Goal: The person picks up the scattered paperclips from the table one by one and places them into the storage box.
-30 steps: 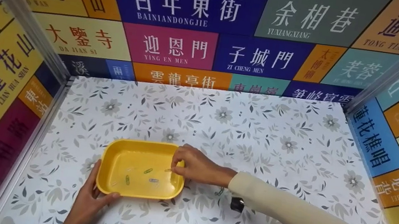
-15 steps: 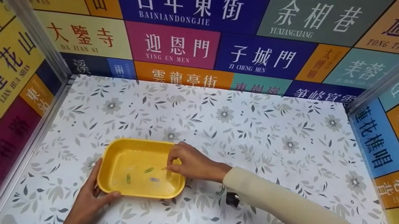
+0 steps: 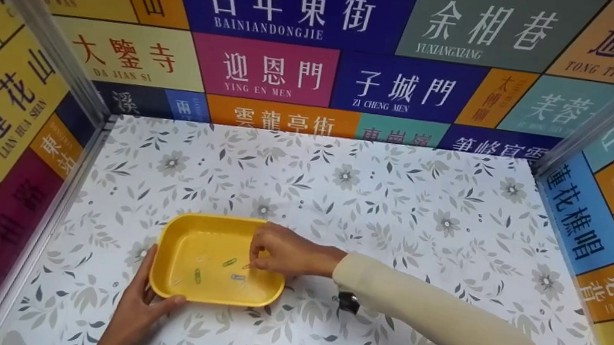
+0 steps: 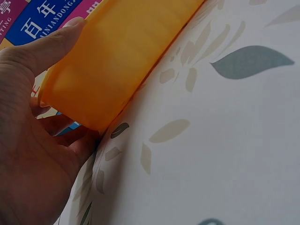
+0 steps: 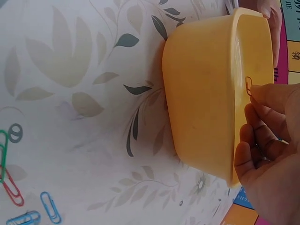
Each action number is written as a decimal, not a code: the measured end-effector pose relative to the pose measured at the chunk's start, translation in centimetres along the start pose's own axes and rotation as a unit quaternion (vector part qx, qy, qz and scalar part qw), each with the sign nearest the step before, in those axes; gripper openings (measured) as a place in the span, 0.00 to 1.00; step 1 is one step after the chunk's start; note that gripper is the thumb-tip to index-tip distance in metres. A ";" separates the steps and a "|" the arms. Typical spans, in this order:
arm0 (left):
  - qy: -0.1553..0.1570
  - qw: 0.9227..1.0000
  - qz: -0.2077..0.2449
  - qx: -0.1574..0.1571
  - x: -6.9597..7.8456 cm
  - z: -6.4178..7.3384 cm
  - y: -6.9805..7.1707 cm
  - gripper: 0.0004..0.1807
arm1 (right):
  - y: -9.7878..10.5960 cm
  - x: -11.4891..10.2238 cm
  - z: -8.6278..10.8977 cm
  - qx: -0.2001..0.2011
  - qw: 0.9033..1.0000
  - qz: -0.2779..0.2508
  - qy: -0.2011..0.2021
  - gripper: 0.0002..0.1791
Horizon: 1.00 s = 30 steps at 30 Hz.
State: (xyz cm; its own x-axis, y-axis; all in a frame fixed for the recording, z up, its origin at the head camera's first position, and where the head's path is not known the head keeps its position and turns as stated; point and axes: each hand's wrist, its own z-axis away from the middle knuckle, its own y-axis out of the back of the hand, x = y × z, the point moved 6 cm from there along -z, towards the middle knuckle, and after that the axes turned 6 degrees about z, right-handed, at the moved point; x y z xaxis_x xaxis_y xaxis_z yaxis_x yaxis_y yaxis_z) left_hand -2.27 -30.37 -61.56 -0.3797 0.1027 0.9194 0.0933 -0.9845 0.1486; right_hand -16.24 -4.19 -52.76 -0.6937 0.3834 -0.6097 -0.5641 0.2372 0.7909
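Observation:
A yellow plastic tray (image 3: 177, 226) stands on the table. My left hand (image 3: 133, 308) grips its near left corner, thumb over the rim and fingers behind the side, as the left wrist view shows. Over the tray's right part, my right hand (image 3: 289, 250) pinches a reddish-orange paper clip (image 5: 247, 84) between thumb and forefinger. Inside lie a green paper clip (image 3: 230, 261), a second green paper clip (image 3: 198, 275) and a bluish paper clip (image 3: 238, 277). Some paler clips in there are too faint to make out.
Loose on the table, in the right wrist view, are a blue paper clip (image 5: 50, 207), a red paper clip (image 5: 12, 193), a green paper clip (image 5: 4, 154) and others. Printed panels (image 3: 273, 73) wall the patterned tabletop (image 3: 401, 193) at the back and both sides.
My right hand has shifted left, further over the tray, still pinching the clip. The left hand and the tray stay in place.

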 end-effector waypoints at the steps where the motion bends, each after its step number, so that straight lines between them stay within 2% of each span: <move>1: 0.000 1.000 0.000 0.000 0.0 0.0 0.0 0.72 | -0.1 0.0 -0.1 -0.008 1.000 0.000 0.000 0.04; 6: -0.005 1.000 -0.004 -0.001 0.0 -0.1 0.0 0.72 | -0.4 -0.4 -0.7 -0.038 0.999 0.007 0.007 0.04; 16: -0.001 1.000 -0.003 -0.003 0.0 -0.1 0.0 0.72 | -1.2 -0.5 -1.8 -0.068 0.998 0.007 0.001 0.07; 26: -0.022 1.000 0.005 -0.005 0.1 0.0 -0.1 0.71 | -1.6 -1.0 -3.3 -0.117 0.993 0.027 -0.011 0.06; 30: -0.009 1.000 0.000 -0.004 -0.2 0.0 -0.1 0.71 | -1.8 -1.3 -4.2 -0.129 0.991 0.029 -0.009 0.07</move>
State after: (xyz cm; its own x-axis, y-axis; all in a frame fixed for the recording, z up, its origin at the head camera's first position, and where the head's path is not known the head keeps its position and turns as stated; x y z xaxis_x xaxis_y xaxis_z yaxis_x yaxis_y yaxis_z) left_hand -2.22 -30.34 -61.71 -0.3629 0.1054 0.9258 0.0866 -0.9855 0.1461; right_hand -16.17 -8.89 -53.61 -0.7211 0.4064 -0.5612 -0.6215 -0.0215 0.7831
